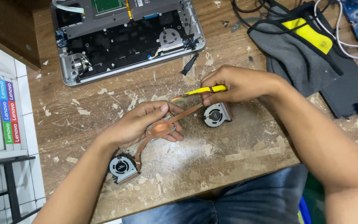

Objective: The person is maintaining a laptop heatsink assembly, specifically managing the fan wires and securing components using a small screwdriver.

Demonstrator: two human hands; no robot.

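My left hand (139,122) holds a laptop cooling assembly by its copper plate (160,128), thumb on top. Copper heat pipes run from the plate to a grey fan (122,167) at the lower left and to a second grey fan (216,115) at the right. My right hand (233,85) grips a small yellow-handled tool (199,91), which could be a brush or a screwdriver. Its tip points left, just above the plate. Both fans rest on the worn wooden table (212,153).
An opened laptop chassis (125,39) with its insides exposed lies at the back left. A small black tool (189,64) lies next to it. A grey, black and yellow pouch (307,49) with cables sits at the back right. The table's front edge runs by my knees.
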